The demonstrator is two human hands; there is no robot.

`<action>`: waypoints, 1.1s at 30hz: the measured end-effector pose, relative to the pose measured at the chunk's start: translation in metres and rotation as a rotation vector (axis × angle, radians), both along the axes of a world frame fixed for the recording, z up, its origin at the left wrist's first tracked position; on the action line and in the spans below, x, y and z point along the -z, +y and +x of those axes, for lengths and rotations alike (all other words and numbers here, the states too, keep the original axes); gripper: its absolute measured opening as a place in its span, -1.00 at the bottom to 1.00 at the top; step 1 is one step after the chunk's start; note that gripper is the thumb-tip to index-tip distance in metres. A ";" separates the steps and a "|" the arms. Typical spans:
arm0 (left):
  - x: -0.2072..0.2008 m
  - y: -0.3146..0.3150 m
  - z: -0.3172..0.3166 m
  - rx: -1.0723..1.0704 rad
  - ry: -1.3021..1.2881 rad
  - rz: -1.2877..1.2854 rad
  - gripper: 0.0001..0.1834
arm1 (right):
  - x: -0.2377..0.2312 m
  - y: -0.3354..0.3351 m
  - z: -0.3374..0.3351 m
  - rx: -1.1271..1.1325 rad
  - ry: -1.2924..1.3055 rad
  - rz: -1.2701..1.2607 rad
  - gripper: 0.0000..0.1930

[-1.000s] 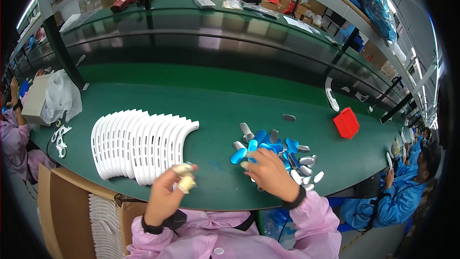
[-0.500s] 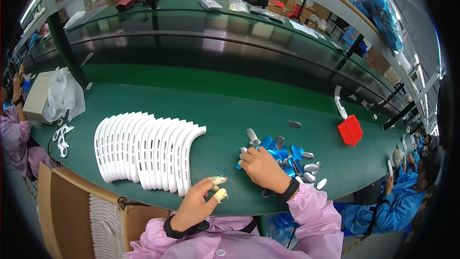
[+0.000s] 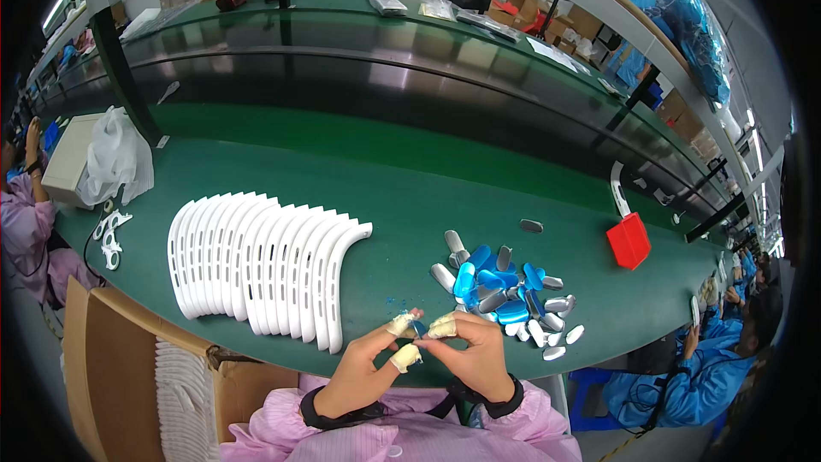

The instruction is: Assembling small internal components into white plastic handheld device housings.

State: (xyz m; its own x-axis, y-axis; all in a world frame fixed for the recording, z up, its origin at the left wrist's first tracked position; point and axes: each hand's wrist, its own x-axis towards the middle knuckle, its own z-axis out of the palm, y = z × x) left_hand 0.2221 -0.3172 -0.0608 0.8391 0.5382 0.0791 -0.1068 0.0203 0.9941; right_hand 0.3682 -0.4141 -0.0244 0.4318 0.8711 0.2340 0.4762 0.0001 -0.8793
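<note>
In front of me, near the table's front edge, my left hand [image 3: 366, 370] and my right hand [image 3: 475, 358] meet at the fingertips. A small blue-faced piece [image 3: 418, 329] is pinched between them, mostly covered by the fingers. Pale covers wrap several fingertips. Just beyond my right hand lies a loose pile of oval pieces [image 3: 511, 311], some shiny blue and some silver. To the left of my hands, a row of curved white slotted parts [image 3: 265, 265] stands packed side by side. Tiny blue bits [image 3: 402, 300] are scattered on the table between the row and the pile.
A red scoop-shaped holder [image 3: 629, 241] with a white handle lies at right. A cardboard box [image 3: 128, 368] of white parts stands below the table's left edge. At far left are a plastic bag [image 3: 118, 154] and white ring-shaped parts [image 3: 109, 239]. Co-workers sit on both sides.
My right hand has come back from the pile toward my left hand, bringing a blue-faced piece. The fingertips of both hands now pinch it together. The view has shifted slightly.
</note>
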 end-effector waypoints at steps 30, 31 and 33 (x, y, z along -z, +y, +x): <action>0.004 -0.002 0.005 -0.200 -0.168 -0.364 -0.64 | 0.005 -0.010 0.013 -0.186 -0.163 -0.071 -0.61; 0.007 -0.003 0.005 -0.183 -0.194 -0.318 -0.67 | 0.009 -0.010 0.011 -0.218 -0.026 -0.074 -0.66; 0.009 -0.002 0.005 -0.168 -0.177 -0.364 -0.70 | 0.023 -0.010 0.006 -0.123 0.311 -0.054 -0.71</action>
State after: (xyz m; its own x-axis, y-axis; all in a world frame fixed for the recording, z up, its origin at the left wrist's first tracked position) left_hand 0.2274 -0.3196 -0.0701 0.7284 0.6851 -0.0061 -0.3063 0.3335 0.8916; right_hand 0.3746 -0.4239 -0.0475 0.3664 0.9286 0.0596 0.1847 -0.0098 -0.9827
